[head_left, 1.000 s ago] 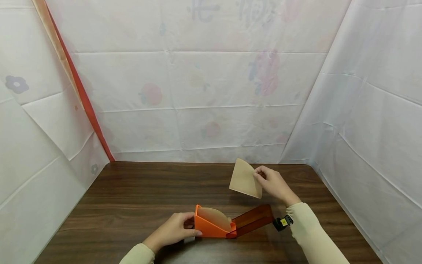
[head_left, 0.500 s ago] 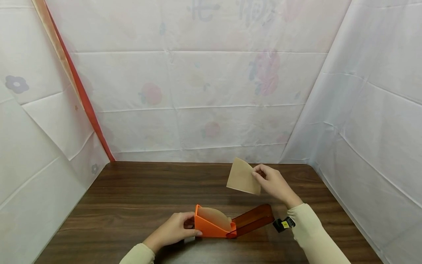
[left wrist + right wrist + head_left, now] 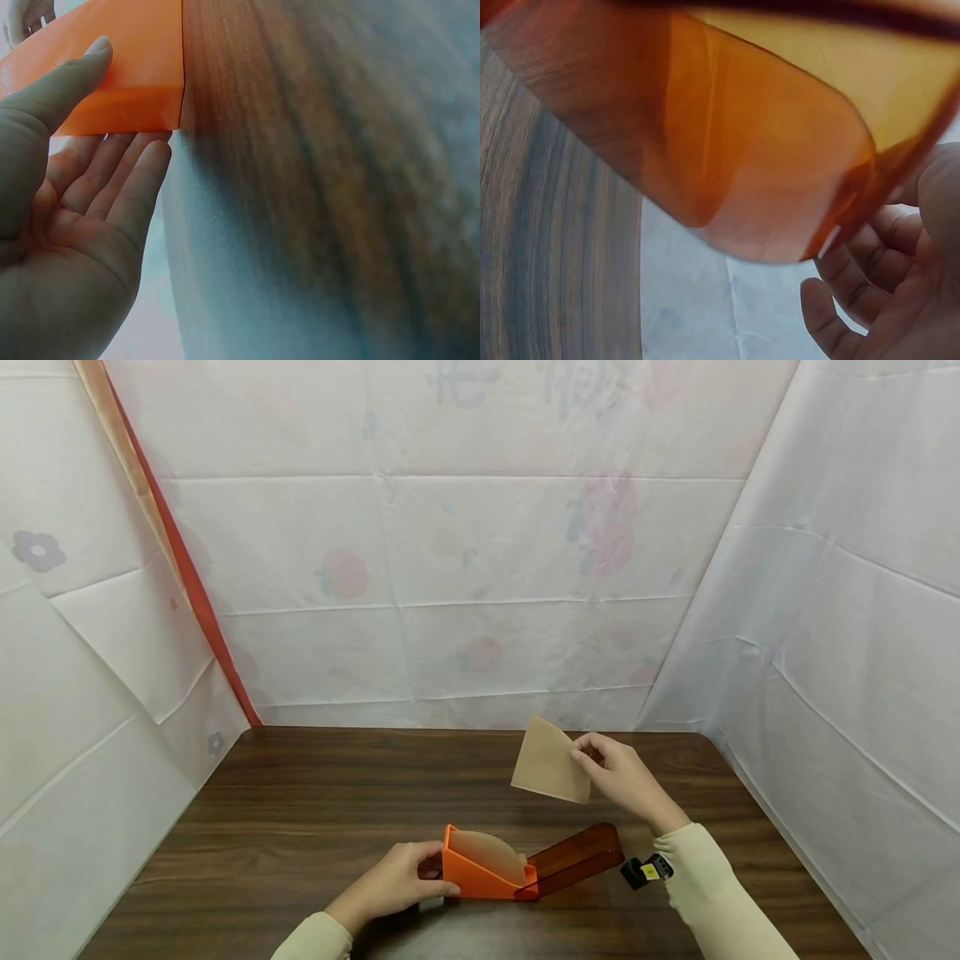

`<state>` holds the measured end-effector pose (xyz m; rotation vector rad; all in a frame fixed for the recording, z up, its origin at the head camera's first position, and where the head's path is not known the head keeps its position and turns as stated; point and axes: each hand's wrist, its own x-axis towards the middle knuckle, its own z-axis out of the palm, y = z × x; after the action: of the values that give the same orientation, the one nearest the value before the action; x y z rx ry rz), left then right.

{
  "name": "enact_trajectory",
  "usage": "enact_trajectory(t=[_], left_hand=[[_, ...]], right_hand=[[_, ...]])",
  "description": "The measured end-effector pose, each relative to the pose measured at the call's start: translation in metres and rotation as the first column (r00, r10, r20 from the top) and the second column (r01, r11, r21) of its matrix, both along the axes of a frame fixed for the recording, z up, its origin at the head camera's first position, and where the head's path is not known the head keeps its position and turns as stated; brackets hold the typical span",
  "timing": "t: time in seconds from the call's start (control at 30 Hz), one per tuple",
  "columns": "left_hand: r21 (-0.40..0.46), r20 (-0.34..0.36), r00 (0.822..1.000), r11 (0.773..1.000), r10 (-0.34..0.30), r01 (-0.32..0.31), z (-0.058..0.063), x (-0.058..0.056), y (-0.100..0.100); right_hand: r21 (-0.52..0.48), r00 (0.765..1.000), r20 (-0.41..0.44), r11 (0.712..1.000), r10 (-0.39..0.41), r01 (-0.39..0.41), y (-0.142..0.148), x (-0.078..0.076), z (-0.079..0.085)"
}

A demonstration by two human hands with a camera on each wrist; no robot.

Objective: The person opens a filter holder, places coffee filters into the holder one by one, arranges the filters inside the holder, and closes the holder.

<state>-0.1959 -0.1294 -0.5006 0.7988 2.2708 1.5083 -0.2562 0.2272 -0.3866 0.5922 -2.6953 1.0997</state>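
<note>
In the head view, an orange filter holder [image 3: 480, 875] sits on the table with tan coffee filters [image 3: 486, 852] standing inside. Its see-through amber lid [image 3: 576, 858] is swung out to the right. My left hand [image 3: 396, 878] grips the holder's left end, thumb in front and fingers behind, as the left wrist view also shows on the orange wall [image 3: 142, 64]. Above the table behind the lid, my right hand [image 3: 624, 777] pinches one fan-shaped coffee filter [image 3: 546, 762] by its right edge. The amber lid [image 3: 765, 142] covers much of the right wrist view and partly hides the right fingers.
The dark wood table [image 3: 337, 793] reaches back to a white printed sheet [image 3: 450, 560], which hangs behind and along both sides. A black wrist camera [image 3: 643, 870] on the right sleeve is close to the lid's right end.
My right hand has drifted slightly left with the coffee filter, whose lower edge has lifted a little. The left hand, holder and lid have stayed in place.
</note>
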Motion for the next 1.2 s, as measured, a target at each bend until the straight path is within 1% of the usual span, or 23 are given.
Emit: enact_trajectory(t=[0.3,0.5,0.73,1.0,1.2], left_hand=[[0.004,0.007,1.0,1.0,-0.009,0.009,0.003,0.0,0.0],[0.004,-0.011,1.0,1.0,-0.013,0.013,0.003,-0.001,0.0],[-0.003,-0.012,1.0,1.0,-0.008,0.008,0.003,0.0,0.0],[-0.018,-0.033,0.999,1.0,-0.001,0.0,0.003,0.0,0.0],[-0.018,-0.042,0.999,1.0,-0.007,0.007,0.003,0.0,0.0]], right_hand=[[-0.018,0.999,-0.008,0.999,0.043,-0.043,-0.006,0.008,0.009],[-0.012,0.997,-0.031,0.998,0.066,-0.066,-0.01,0.014,0.015],[-0.02,0.993,-0.051,0.994,0.105,-0.107,-0.015,0.022,0.02],[-0.013,0.984,-0.093,0.988,0.153,-0.155,-0.022,0.03,0.022],[0.0,0.98,-0.103,0.985,0.17,-0.171,-0.025,0.036,0.023]])
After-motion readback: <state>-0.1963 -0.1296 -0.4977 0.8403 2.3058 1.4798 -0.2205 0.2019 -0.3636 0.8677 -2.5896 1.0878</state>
